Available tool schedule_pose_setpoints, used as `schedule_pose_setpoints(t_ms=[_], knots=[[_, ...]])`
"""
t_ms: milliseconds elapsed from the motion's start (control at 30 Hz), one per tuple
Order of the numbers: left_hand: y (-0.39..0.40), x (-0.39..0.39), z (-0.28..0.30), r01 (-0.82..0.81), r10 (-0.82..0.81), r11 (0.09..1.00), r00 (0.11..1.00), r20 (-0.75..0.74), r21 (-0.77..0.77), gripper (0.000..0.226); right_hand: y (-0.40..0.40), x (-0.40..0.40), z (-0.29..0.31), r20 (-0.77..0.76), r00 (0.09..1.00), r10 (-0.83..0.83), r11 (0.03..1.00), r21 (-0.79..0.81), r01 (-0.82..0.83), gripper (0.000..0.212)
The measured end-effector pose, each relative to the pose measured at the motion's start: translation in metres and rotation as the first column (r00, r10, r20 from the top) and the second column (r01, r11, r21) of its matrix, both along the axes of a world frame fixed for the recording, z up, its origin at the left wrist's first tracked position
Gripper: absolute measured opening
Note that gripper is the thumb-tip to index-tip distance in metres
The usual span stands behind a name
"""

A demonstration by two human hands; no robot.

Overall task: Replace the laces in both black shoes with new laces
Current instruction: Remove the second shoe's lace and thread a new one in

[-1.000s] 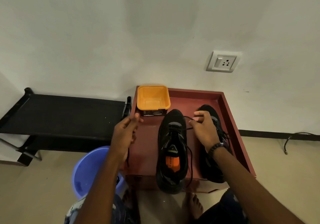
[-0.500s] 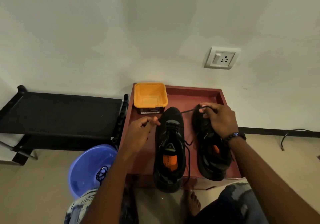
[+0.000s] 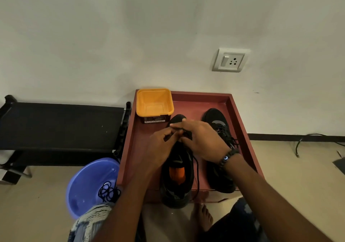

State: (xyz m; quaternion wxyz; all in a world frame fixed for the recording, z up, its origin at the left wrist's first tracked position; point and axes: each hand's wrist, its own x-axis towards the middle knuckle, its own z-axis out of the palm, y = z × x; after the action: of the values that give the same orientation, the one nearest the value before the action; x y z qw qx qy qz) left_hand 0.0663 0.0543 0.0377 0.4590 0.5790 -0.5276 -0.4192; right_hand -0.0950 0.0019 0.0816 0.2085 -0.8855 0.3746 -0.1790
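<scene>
Two black shoes stand side by side in a dark red tray [image 3: 240,122]. The left shoe [image 3: 177,178] has an orange insole and a loose black lace [image 3: 197,174] trailing down its right side. The right shoe [image 3: 217,122] is laced. Both hands meet over the left shoe's toe end. My left hand [image 3: 161,148] pinches the lace near the front eyelets. My right hand [image 3: 201,139] also pinches the lace there, its fingers hiding the eyelets. A coil of black lace [image 3: 108,191] lies in a blue bowl [image 3: 85,182] on the floor.
An empty orange tub [image 3: 154,101] sits at the tray's far left corner. A black rack [image 3: 61,126] stands left of the tray against the white wall. A wall socket [image 3: 229,60] is above. Cables [image 3: 306,139] lie on the floor at right. My bare foot [image 3: 202,217] is below the tray.
My right hand left the right shoe and came over to the left shoe's toe. My left hand moved right to meet it. The lace between the shoes is no longer stretched.
</scene>
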Motion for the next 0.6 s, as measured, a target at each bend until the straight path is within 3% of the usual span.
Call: schedule_pose_setpoints(t_ms=[133,267,367,433,600], knots=[[-0.001,0.002,0.003,0.002,-0.002,1.000,0.996,0.090,-0.006,0.018,-0.005,-0.016,0.004,0.110,0.993,-0.046,0.986,0.164,0.027,0.027],[0.002,-0.007,-0.003,0.016,-0.019,1.000,0.993,0.121,0.027,0.018,-0.019,-0.038,0.009,0.131,0.944,-0.304,0.941,0.195,0.277,0.019],[0.005,-0.004,-0.007,0.035,-0.048,0.998,0.940,0.338,0.045,0.014,-0.030,-0.057,0.013,0.191,0.885,-0.424,0.902,0.178,0.394,0.018],[0.003,-0.003,-0.012,0.069,-0.073,0.997,0.881,0.467,0.027,0.014,-0.029,-0.062,0.013,0.163,0.908,-0.385,0.915,0.197,0.352,0.020],[-0.006,-0.006,-0.018,0.111,-0.075,0.993,0.856,0.512,-0.041,0.031,-0.008,-0.055,0.001,0.029,0.980,-0.197,0.951,0.248,0.184,0.011]])
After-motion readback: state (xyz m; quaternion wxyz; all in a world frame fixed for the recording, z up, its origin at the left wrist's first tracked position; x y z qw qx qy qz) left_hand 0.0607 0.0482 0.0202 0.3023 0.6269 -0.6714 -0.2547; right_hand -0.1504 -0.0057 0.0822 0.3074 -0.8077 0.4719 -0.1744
